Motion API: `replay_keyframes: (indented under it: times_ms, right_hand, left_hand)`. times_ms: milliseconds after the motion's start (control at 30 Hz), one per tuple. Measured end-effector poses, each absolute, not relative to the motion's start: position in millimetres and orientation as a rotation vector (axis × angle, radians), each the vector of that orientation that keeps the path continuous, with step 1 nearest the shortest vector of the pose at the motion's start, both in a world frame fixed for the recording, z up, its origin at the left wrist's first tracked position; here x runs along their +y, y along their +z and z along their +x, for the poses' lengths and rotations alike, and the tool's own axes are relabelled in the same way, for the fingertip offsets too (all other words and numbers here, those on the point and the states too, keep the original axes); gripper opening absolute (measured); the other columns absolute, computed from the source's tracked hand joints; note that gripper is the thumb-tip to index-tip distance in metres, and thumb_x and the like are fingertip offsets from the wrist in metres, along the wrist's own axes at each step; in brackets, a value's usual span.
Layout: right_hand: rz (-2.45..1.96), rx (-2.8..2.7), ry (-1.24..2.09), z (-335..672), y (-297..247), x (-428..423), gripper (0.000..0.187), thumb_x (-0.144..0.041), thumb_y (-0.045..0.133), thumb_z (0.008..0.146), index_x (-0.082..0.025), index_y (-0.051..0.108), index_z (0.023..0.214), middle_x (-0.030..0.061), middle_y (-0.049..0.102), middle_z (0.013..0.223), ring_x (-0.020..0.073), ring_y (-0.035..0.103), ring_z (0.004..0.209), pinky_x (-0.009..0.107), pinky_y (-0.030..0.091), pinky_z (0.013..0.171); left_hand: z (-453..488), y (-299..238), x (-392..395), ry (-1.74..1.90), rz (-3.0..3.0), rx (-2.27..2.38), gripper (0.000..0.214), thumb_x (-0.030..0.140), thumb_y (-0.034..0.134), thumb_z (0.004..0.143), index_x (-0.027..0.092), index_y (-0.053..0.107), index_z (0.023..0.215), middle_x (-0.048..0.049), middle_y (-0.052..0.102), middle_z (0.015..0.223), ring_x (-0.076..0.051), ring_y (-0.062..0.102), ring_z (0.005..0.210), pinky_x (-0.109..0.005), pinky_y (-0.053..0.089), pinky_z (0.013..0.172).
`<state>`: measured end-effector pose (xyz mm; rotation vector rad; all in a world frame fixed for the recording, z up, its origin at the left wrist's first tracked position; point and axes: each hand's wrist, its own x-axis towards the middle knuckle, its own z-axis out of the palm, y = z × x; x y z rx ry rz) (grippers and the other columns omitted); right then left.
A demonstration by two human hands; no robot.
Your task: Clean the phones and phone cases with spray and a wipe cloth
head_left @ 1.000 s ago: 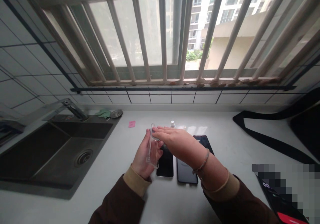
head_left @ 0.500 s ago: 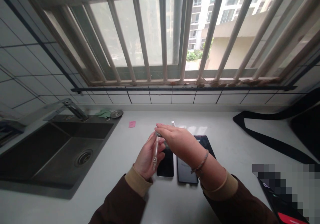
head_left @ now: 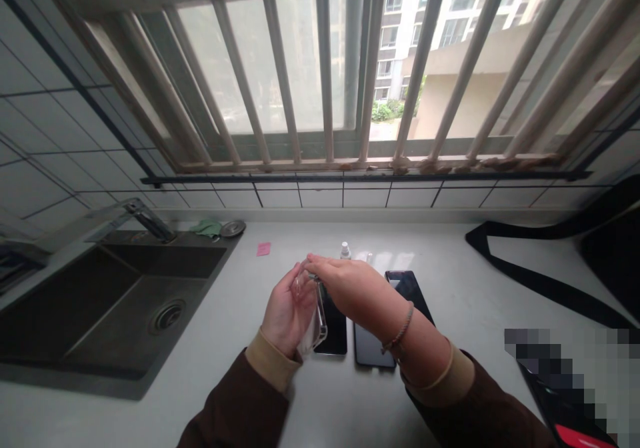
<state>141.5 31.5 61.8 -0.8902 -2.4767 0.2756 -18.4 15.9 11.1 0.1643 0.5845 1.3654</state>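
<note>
My left hand (head_left: 283,315) holds a clear phone case (head_left: 314,315) upright above the white counter (head_left: 240,341), fingers wrapped behind it. My right hand (head_left: 350,287) reaches across and pinches the case's top edge. Beneath the hands lie two dark phones side by side (head_left: 334,331) (head_left: 373,348), and a third dark phone (head_left: 407,287) lies angled just behind them. A small white-capped bottle (head_left: 345,250) stands behind my right hand.
A dark sink (head_left: 115,301) with a faucet (head_left: 145,218) fills the left. A pink note (head_left: 263,249), a green cloth (head_left: 207,227) and a metal drain plug (head_left: 233,227) lie near the wall. A black strap (head_left: 540,275) curves at the right; a barred window is ahead.
The case has turned in my left hand so its open face shows more. My right hand's flat fingers have closed onto the case's top edge.
</note>
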Motion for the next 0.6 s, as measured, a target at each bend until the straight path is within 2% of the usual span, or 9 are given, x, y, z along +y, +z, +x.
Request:
replay_keyframes:
  times_ms: [67, 233, 367, 500, 600]
  right_hand:
    - [-0.871, -2.494, 0.278, 140, 63, 30, 0.042, -0.001, 0.053, 0.098, -0.016, 0.065, 0.136, 0.0128, 0.064, 0.150, 0.0234, 0.067, 0.131, 0.036, 0.057, 0.109]
    - [-0.917, -2.499, 0.318, 136, 62, 28, 0.043, -0.006, 0.049, 0.102, -0.018, 0.063, 0.141, 0.0107, 0.064, 0.150, 0.0246, 0.073, 0.122, 0.036, 0.061, 0.103]
    - [-0.947, -2.420, 0.386, 132, 53, 30, 0.040, -0.014, 0.051, 0.105, -0.020, 0.063, 0.143, 0.0109, 0.069, 0.143, 0.0241, 0.073, 0.122, 0.035, 0.060, 0.103]
    - [-0.948, -2.376, 0.460, 131, 51, 31, 0.046, -0.010, 0.053, 0.102, -0.023, 0.061, 0.145, 0.0086, 0.069, 0.144, 0.0221, 0.074, 0.119, 0.032, 0.058, 0.101]
    - [-1.001, -2.255, 0.619, 138, 60, 33, 0.037, -0.016, 0.051, 0.105, -0.025, 0.069, 0.135, 0.0058, 0.079, 0.126, 0.0202, 0.077, 0.108, 0.031, 0.058, 0.095]
  left_hand:
    - [-21, 11, 19, 1.429, 0.127, 0.609, 0.021, 0.011, 0.049, 0.103, 0.007, 0.069, 0.108, -0.0138, 0.078, 0.101, -0.018, 0.078, 0.092, -0.027, 0.063, 0.086]
    - [-26, 16, 19, 1.596, 0.059, 0.593, 0.021, 0.011, 0.051, 0.100, 0.013, 0.065, 0.084, -0.0072, 0.072, 0.079, -0.015, 0.075, 0.076, -0.028, 0.063, 0.081]
    - [-24, 21, 16, 1.565, 0.021, 0.533, 0.016, 0.016, 0.055, 0.100, 0.011, 0.068, 0.093, -0.0096, 0.074, 0.086, -0.018, 0.075, 0.081, -0.033, 0.064, 0.084]
    - [-22, 22, 17, 1.523, 0.006, 0.558, 0.017, 0.012, 0.053, 0.100, 0.010, 0.070, 0.100, -0.0122, 0.076, 0.095, -0.020, 0.077, 0.090, -0.034, 0.064, 0.088]
    - [-22, 23, 17, 1.527, -0.041, 0.568, 0.024, 0.008, 0.046, 0.101, 0.008, 0.070, 0.105, -0.0131, 0.077, 0.095, -0.019, 0.078, 0.088, -0.032, 0.065, 0.086]
